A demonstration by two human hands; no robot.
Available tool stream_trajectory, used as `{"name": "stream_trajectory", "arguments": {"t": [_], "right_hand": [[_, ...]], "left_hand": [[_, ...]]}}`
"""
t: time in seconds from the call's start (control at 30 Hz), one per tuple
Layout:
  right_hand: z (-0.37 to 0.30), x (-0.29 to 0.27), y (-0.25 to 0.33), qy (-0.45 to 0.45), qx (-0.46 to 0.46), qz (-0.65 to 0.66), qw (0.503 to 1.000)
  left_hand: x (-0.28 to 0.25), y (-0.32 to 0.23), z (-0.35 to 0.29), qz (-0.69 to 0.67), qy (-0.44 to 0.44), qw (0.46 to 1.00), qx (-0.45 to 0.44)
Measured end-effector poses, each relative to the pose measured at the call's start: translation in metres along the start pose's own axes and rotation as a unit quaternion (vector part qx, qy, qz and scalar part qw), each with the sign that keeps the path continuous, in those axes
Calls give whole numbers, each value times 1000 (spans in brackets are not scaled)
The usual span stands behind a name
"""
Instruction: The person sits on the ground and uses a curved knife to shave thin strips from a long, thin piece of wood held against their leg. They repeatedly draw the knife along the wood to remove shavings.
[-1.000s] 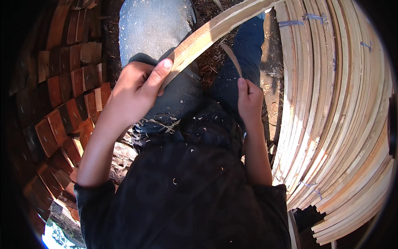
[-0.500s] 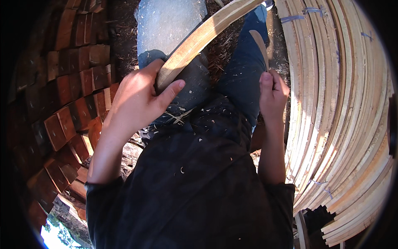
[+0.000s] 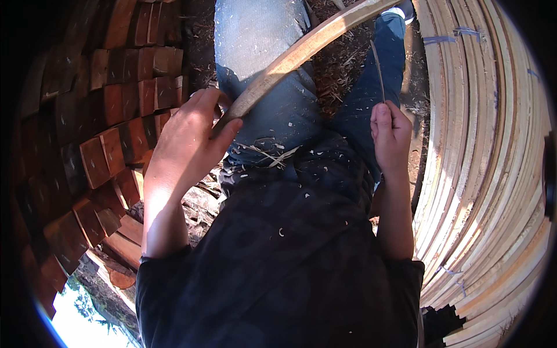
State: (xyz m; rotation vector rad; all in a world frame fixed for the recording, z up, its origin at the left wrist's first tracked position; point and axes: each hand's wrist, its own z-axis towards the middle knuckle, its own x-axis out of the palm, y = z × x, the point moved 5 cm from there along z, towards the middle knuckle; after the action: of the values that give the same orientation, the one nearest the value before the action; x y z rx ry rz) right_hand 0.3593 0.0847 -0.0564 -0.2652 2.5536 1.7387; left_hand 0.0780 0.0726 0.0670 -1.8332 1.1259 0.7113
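Observation:
My left hand [image 3: 185,139] is closed around the near end of a long, pale wooden strip [image 3: 299,55]. From there the strip slants up and to the right, across my thigh in blue jeans [image 3: 261,40]. In my right hand [image 3: 391,133] is a thin, slightly curved knife blade [image 3: 378,66], pointing away from me and seen almost edge-on. My fingers wrap its lower end, so the handle is hidden. The blade stays apart from the strip, to its right. Thin wood shavings [image 3: 278,156] lie on my lap.
Stacked reddish-brown wood blocks [image 3: 96,162] rise along the left side. On the right, long pale wooden slats [image 3: 458,127] lie packed side by side, with bluish ties [image 3: 439,40] around some. Wood chips litter the dark ground [image 3: 333,75] between my legs.
The knife blade has turned from showing its flat side to nearly edge-on. The strip has rolled a little in my left hand. The whole view has shifted, so most things appear farther right.

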Motion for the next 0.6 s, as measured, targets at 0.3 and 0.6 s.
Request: {"name": "stream_trajectory", "arguments": {"t": [0.3, 0.6], "right_hand": [[-8, 44, 26, 58, -96, -89, 990], [-40, 47, 78, 79, -148, -299, 940]], "left_hand": [[20, 18, -15, -75, 64, 994, 39], [23, -10, -31, -122, 43, 984, 119]]}}
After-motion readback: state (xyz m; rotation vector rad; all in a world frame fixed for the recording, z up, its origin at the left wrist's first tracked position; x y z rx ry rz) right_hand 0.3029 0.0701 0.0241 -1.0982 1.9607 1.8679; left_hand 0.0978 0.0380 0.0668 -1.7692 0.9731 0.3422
